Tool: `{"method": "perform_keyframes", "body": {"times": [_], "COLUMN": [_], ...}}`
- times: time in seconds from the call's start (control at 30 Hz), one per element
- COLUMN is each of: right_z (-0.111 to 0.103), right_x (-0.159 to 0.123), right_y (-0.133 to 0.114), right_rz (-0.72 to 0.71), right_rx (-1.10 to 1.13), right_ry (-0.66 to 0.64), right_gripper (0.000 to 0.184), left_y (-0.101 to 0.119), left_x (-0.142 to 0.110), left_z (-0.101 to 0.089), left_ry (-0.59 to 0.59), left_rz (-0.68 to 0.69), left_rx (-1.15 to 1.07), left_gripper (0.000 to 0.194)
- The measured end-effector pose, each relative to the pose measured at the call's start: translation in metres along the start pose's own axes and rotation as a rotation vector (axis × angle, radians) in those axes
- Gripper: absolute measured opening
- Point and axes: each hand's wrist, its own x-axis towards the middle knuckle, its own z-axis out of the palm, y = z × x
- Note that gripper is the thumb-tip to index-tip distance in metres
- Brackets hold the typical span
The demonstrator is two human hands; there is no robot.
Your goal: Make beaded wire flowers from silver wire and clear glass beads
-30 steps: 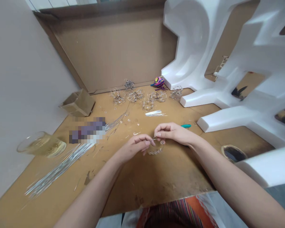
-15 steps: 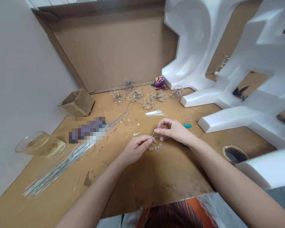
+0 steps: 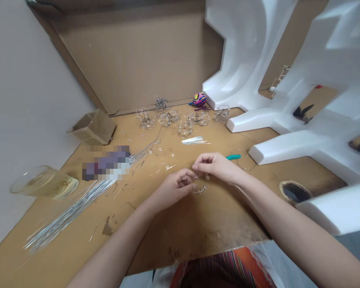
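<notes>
**A:** What are the hands doing?

**B:** The left hand [image 3: 175, 188] is closing its grip on a thin beaded wire [image 3: 200, 189]. The right hand [image 3: 216, 166] is bringing its fingertips [image 3: 195, 167] together just above that wire, but I can't tell whether that grip is clamping it.

**A:** Where's the wire sitting?

**B:** It's curving just below the fingertips, over the middle of the table [image 3: 222, 224], with clear beads threaded along it.

**A:** What's lying around the hands?

**B:** Teal-handled pliers [image 3: 233, 157] are poking out at 2 o'clock, just beside the right hand. A row of wire-and-bead ornaments [image 3: 168, 118] is spreading across 12 o'clock, and a bright striped figure [image 3: 199, 99] is sitting behind them. A bundle of silver wires [image 3: 69, 208] is lying at 8 o'clock, a glass of pale liquid [image 3: 45, 183] is standing at 9, and a cardboard box [image 3: 93, 128] is sitting at 10. White foam letter shapes [image 3: 243, 60] are rising at 1 o'clock.
</notes>
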Motion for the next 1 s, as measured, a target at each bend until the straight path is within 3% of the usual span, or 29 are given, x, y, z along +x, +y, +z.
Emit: {"method": "perform_keyframes", "body": {"times": [0.13, 0.23, 0.33, 0.47, 0.6, 0.7, 0.87, 1.0], "right_z": [0.000, -0.003, -0.006, -0.008, -0.006, -0.006, -0.012, -0.012], "right_x": [-0.001, -0.004, -0.007, -0.007, -0.006, -0.004, -0.002, -0.001], "right_y": [-0.003, -0.006, -0.011, -0.012, -0.006, -0.002, -0.005, -0.004], "right_rz": [-0.182, -0.249, -0.255, -0.305, -0.413, -0.341, -0.175, -0.063], "right_rx": [-0.216, -0.258, -0.248, -0.313, -0.457, -0.437, 0.027, -0.020], "right_ry": [0.066, -0.006, -0.065, 0.040, 0.084, 0.115, 0.157, 0.089], "right_gripper": [0.014, 0.013, 0.014, 0.013, 0.010, 0.010, 0.014, 0.014], "left_y": [-0.001, -0.002, -0.004, -0.004, 0.001, 0.005, 0.007, 0.006], "left_x": [0.000, 0.001, 0.003, 0.005, 0.004, 0.002, 0.000, -0.001], "left_z": [-0.004, -0.006, -0.007, -0.010, -0.011, -0.012, -0.019, -0.022], "left_ry": [-0.035, -0.074, -0.031, 0.056, 0.017, 0.001, 0.061, 0.006], "left_rz": [-0.055, -0.032, -0.037, -0.077, -0.101, -0.087, -0.079, -0.064], "left_rx": [-0.185, -0.220, -0.260, -0.319, -0.320, -0.285, -0.206, -0.211], "left_gripper": [0.015, 0.013, 0.015, 0.021, 0.020, 0.018, 0.017, 0.016]}}
